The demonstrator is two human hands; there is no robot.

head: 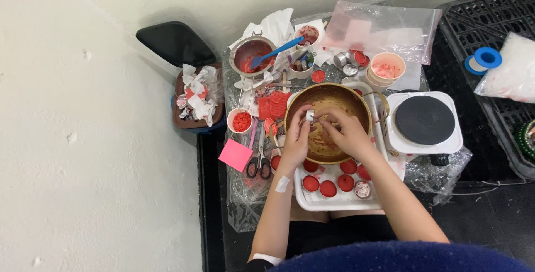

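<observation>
I see both hands working over the wide round brass-coloured metal bowl (327, 121), which sits in the middle of a low, plastic-covered work surface and overlaps the far edge of a white rectangular plastic tray (312, 202). My left hand (297, 138) and right hand (345, 132) meet above the bowl's centre. Between their fingertips is a small pale, short cylindrical cup (310, 116), pinched from both sides, with the fingers curled closed around it. It is too small for me to tell which way its opening points or how its long axis lies.

Room is tight. Close to the bowl's right edge stands a white square electric hotplate with a flat black round disc (424, 120). To the left lie black-handled scissors (259, 163), a bright pink square paper note (236, 155) and a small white cup of red crumbs (241, 121). Behind the bowl is a steel saucepan smeared red inside with a blue plastic spatula (276, 51) leaning out of it. The tray holds glossy red round discs (328, 188), packed close together just below my wrists.

The only open stretch is the pale floor far left, beyond a brown bin stuffed with crumpled white tissue (196, 99). The bowl's inside looks dull and streaked.
</observation>
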